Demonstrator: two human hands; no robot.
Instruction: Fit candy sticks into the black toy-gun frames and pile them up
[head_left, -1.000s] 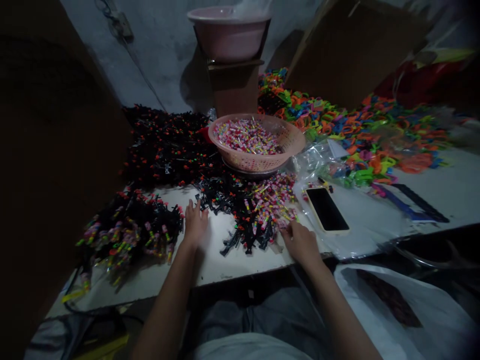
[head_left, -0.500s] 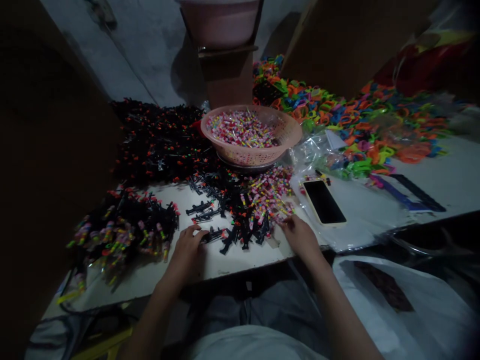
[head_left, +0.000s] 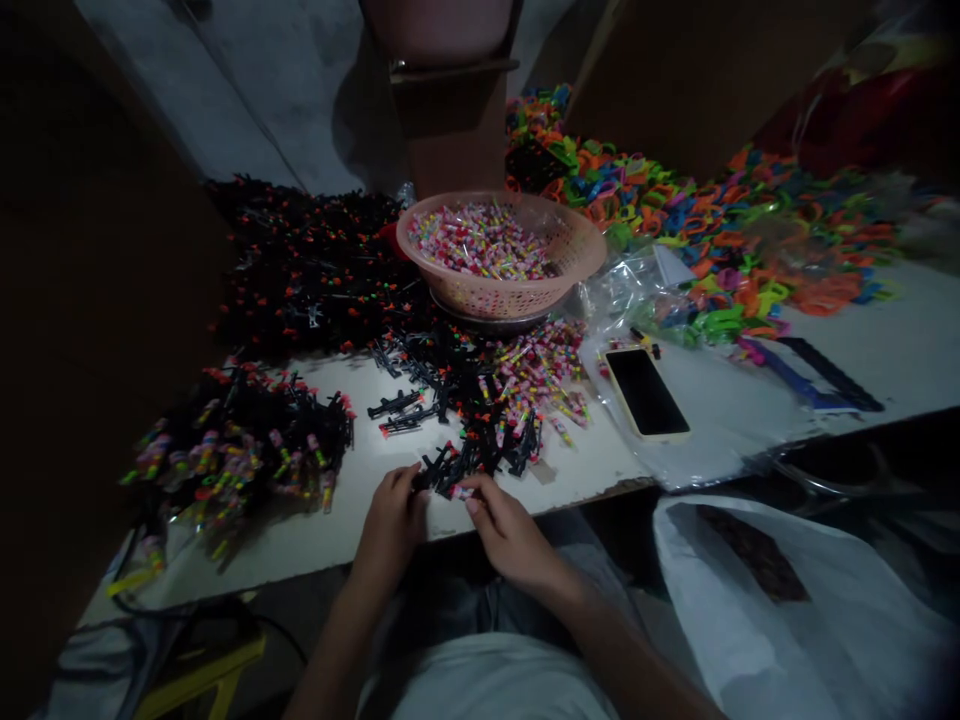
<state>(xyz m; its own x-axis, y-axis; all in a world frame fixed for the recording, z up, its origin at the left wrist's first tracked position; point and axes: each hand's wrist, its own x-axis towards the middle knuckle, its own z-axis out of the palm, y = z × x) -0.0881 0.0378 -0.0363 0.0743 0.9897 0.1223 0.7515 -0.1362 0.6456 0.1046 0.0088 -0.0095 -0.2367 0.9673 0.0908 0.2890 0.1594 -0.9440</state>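
Note:
My left hand is closed on a small black toy gun near the table's front edge. A small pink candy-filled tube is pinched between the fingertips of my right hand, just beside the gun. Loose black toy guns lie right behind both hands. Beyond them spreads a heap of pink and yellow tubes. To the left is a pile of toy guns with tubes attached.
A pink basket full of tubes stands at the back centre. A large black toy-gun heap is at back left. Bright plastic pieces cover the back right. A phone lies on clear plastic. A white sack hangs below the edge.
My right hand has moved left from the tube heap with a tube, close to my left hand. My left hand has drawn slightly right and nearer with the toy gun.

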